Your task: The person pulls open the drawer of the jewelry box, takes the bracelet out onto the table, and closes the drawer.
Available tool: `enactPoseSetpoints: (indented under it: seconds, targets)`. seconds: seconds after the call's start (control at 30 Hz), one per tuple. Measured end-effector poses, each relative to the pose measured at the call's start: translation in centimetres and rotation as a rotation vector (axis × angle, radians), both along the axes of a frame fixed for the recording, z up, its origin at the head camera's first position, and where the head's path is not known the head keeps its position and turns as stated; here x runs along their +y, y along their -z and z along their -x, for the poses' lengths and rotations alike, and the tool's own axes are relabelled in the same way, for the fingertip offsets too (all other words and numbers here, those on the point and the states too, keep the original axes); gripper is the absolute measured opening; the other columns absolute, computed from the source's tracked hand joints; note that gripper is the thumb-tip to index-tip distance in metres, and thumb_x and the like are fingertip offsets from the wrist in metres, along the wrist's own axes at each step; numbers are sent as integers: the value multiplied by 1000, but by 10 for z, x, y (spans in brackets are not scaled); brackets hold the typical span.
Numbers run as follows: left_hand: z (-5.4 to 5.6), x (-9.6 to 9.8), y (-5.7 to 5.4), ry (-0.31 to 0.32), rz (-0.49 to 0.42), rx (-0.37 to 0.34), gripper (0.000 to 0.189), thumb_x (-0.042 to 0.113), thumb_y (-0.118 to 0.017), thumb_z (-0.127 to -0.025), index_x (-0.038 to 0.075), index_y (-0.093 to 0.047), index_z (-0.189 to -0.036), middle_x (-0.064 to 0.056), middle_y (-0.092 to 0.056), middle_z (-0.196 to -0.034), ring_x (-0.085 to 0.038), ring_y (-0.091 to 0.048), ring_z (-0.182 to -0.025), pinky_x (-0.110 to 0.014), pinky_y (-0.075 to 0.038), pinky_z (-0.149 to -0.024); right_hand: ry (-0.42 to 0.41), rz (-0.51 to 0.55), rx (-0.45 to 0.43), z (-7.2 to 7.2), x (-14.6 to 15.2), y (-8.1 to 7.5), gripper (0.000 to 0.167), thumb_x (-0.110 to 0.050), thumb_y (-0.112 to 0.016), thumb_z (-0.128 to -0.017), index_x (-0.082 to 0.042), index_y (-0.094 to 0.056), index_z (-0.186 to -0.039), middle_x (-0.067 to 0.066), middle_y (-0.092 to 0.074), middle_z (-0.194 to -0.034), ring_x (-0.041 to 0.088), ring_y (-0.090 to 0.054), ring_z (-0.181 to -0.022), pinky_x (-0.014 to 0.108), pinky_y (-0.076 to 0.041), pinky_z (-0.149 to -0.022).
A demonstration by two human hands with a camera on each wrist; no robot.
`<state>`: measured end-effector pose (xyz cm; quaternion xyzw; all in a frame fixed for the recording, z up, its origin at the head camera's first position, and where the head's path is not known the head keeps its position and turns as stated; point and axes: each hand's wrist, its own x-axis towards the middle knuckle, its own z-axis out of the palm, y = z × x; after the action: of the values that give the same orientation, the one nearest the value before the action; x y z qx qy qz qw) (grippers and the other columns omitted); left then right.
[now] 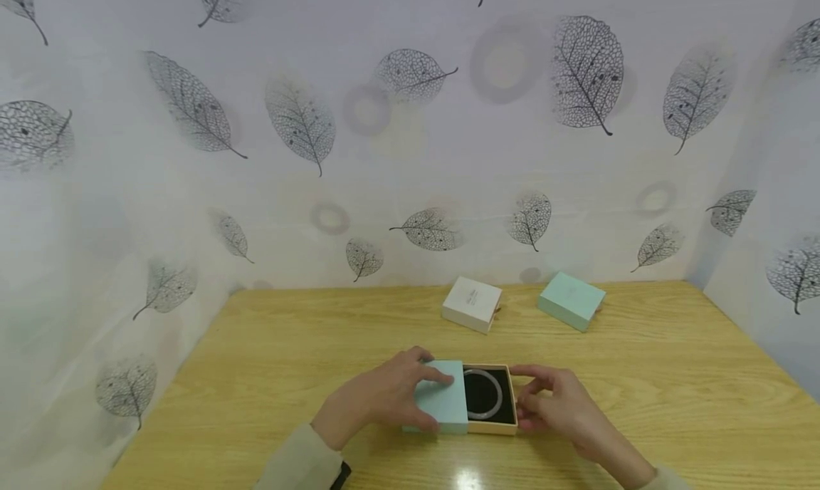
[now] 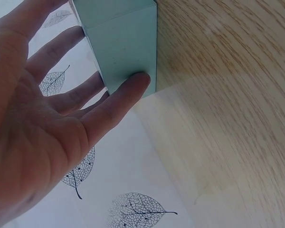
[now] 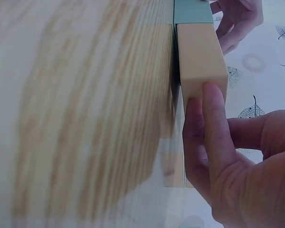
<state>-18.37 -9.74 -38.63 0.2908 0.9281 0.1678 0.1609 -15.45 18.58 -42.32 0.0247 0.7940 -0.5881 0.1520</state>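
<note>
In the head view, a light blue slide-out box stands partly open on the table. My left hand (image 1: 397, 390) grips its blue outer sleeve (image 1: 443, 397), the thumb against the near side and other fingers over the top and far side. From the sleeve's right end sticks out a tan drawer (image 1: 492, 428) with a black lining. A pale translucent bangle (image 1: 499, 394) lies in it, its left part hidden under the sleeve. Fingers of my right hand (image 1: 560, 408) touch the drawer's outer end. The right wrist view shows fingertips (image 3: 213, 92) against that end face (image 3: 192, 88).
A white box (image 1: 472, 301) with dark lettering and a mint green box (image 1: 572, 299) sit farther back on the wooden table (image 1: 307, 333). Behind them hangs a pale, leaf-patterned cloth (image 1: 410, 162), which also lines both sides.
</note>
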Motion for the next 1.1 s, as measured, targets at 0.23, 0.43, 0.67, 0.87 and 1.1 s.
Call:
enactPoseSetpoints:
  seconds: [0.23, 0.43, 0.67, 0.87, 1.1]
  targets:
    - [-1, 0, 0, 1, -4, -8, 64, 44, -87, -78, 34, -65, -137, -8, -48, -150, -23, -52, -129, -42, -50, -110, 6, 1, -5, 0, 2, 1, 48, 9, -55, -95, 9, -50, -143, 15, -62, -98, 20, -68, -73, 36, -64, -67]
    - [1, 0, 1, -1, 4, -9, 64, 45, -87, -78, 36, -65, -137, -7, -48, -151, -22, -52, -129, -42, -50, -111, 8, 6, -6, -1, 3, 1, 50, 10, -55, -94, 9, -50, -143, 15, -62, -97, 20, -68, -74, 35, -64, -67]
    - [1, 0, 1, -2, -3, -16, 63, 45, -87, -78, 36, -65, -137, -7, -47, -151, -22, -52, -129, -41, -50, -110, 22, -22, -6, -1, 5, 1, 50, 10, -54, -94, 8, -51, -143, 15, -62, -98, 20, -68, -74, 35, -64, -66]
    - [1, -2, 0, 12, -5, -12, 64, 44, -88, -78, 35, -65, -137, -7, -48, -150, -22, -53, -127, -41, -51, -109, 21, -23, -4, -1, 10, 2, 50, 11, -53, -95, 10, -48, -145, 15, -62, -98, 19, -68, -75, 34, -64, -66]
    - [1, -1, 1, 5, 0, -18, 62, 45, -86, -79, 35, -65, -137, -6, -48, -150, -20, -51, -129, -40, -49, -111, 42, -56, -26, -1, 14, 3, 49, 10, -54, -95, 9, -50, -144, 16, -62, -100, 20, -68, -75, 34, -64, -65]
